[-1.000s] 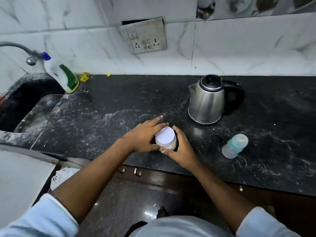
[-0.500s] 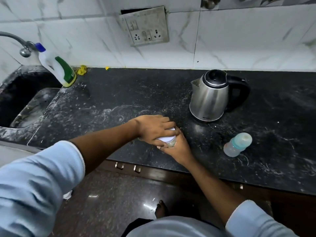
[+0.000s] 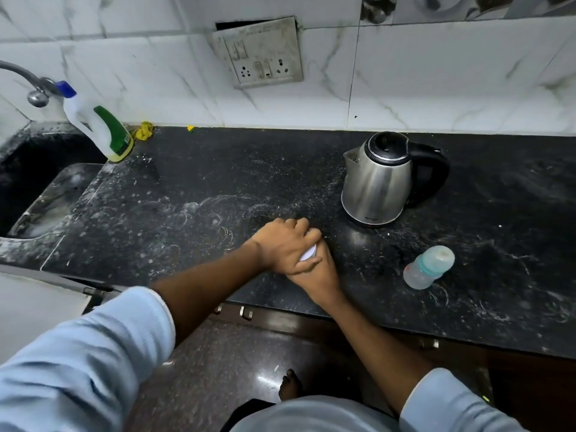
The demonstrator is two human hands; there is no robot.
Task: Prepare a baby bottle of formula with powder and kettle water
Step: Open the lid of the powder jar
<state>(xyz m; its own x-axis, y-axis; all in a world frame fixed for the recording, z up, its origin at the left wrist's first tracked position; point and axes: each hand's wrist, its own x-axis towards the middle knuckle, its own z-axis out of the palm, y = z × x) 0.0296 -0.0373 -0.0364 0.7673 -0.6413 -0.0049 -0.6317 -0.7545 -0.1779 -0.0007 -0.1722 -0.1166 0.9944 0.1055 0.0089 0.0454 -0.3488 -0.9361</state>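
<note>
A small powder jar with a white lid (image 3: 308,253) stands near the front of the black counter (image 3: 218,188); only a sliver of the lid shows. My left hand (image 3: 285,244) lies over the top and grips the lid. My right hand (image 3: 321,274) wraps round the jar's body from below and to the right. A steel kettle (image 3: 378,179) with a black lid and handle stands behind and to the right. A capped baby bottle (image 3: 428,268) with a teal ring stands tilted on the counter, right of my hands.
A sink (image 3: 34,188) with a tap (image 3: 29,85) lies at the far left, a white and green detergent bottle (image 3: 99,123) beside it. A socket plate (image 3: 261,54) hangs on the marble wall. The counter's front edge runs just below my hands, with drawers beneath.
My left hand has moved from the jar's side onto its top and closed over the lid, hiding most of it. My right hand stays round the jar.
</note>
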